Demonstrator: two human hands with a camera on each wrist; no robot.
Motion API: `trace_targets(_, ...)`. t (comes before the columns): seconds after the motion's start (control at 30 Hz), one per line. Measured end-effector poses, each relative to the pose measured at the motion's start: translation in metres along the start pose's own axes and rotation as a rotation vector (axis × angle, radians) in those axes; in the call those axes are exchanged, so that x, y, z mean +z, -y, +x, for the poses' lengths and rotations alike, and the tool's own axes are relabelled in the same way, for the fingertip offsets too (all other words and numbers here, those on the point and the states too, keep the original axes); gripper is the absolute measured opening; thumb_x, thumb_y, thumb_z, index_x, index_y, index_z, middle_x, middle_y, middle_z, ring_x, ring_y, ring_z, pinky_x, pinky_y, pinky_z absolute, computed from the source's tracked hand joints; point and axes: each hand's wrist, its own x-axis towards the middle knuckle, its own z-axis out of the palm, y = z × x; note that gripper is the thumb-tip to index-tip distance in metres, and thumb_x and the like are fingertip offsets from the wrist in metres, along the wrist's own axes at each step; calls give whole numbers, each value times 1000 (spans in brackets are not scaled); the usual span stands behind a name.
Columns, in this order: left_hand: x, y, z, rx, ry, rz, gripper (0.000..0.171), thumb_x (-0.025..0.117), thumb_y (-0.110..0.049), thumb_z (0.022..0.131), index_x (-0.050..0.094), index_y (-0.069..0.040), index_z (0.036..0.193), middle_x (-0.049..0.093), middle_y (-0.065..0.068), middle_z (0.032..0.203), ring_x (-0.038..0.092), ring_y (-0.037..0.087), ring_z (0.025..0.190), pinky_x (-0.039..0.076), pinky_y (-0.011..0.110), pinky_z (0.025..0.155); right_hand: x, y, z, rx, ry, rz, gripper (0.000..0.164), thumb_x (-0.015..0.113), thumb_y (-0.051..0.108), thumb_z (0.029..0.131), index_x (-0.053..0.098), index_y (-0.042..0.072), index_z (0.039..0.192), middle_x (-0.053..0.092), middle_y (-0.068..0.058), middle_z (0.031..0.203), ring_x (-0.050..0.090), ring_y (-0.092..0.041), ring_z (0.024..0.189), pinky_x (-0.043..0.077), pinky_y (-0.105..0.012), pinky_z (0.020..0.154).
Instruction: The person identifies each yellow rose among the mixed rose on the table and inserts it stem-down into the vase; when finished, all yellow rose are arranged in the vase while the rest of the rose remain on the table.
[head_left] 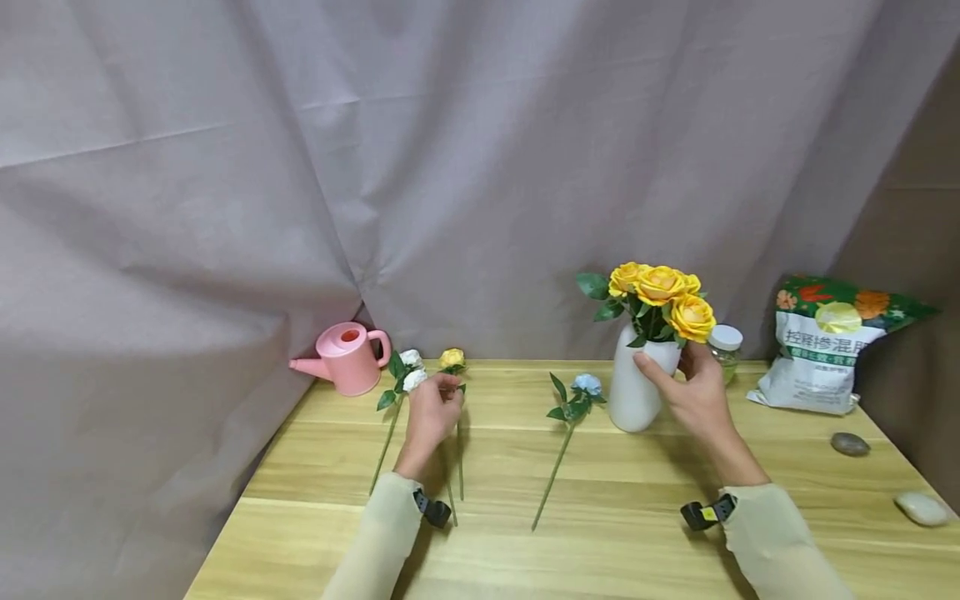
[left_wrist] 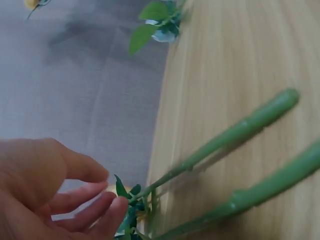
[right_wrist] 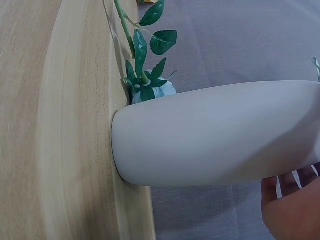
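Observation:
In the head view my left hand [head_left: 435, 410] reaches over the flowers lying at the left. Its fingers [left_wrist: 117, 212] are loosely bent beside a flower's green leaves, with a gap between thumb and fingertips. White flowers [head_left: 414, 380] and a yellow rose [head_left: 452, 358] lie there on green stems [left_wrist: 225, 137], partly hidden by the hand. On the right, my right hand [head_left: 697, 393] grips the upper part of a white vase [right_wrist: 210, 135], thumb in front and fingers behind. The vase stands upright on the table and holds several yellow roses [head_left: 660, 286].
A blue flower [head_left: 587, 385] lies left of the vase. At the back left stands a pink watering can [head_left: 352, 362]. Behind my right hand is a jar with a white lid [head_left: 725, 337]. Farther right are a fertilizer bag [head_left: 817, 354], a dark stone [head_left: 850, 443] and a pale stone [head_left: 922, 508].

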Motion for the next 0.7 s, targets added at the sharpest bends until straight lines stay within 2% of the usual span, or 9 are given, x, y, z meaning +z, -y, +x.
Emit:
trace_targets(0.2, 1, 1, -6, 41, 25, 68, 29, 71, 6, 82, 71, 1, 110, 74, 20, 99, 72, 30, 85, 60, 38, 73, 2, 1, 0, 7, -1, 6, 59, 76, 23, 90, 52, 12, 142, 57, 1, 134, 55, 1, 111, 44, -11, 92)
trace_targets(0.4, 8, 1, -10, 51, 44, 126, 38, 72, 9, 77, 68, 4, 114, 71, 19, 94, 68, 24, 78, 56, 33, 68, 2, 0, 0, 12, -1, -1, 61, 76, 23, 90, 50, 14, 144, 56, -2, 137, 54, 1, 112, 43, -11, 93)
trace_targets(0.53, 10, 0, -12, -22, 91, 129, 47, 81, 3, 76, 64, 4, 120, 70, 15, 92, 64, 15, 73, 56, 32, 67, 2, 0, 0, 8, -1, -2, 61, 76, 23, 90, 50, 15, 145, 56, -3, 138, 54, 1, 113, 43, -11, 93)
trace_targets(0.7, 13, -1, -12, -121, 171, 34, 55, 86, -5, 76, 63, 1, 125, 73, 13, 99, 68, 14, 77, 59, 29, 66, 2, 0, 0, 9, 0, 3, 61, 76, 22, 90, 50, 15, 145, 56, -3, 138, 54, 1, 113, 43, -11, 93)
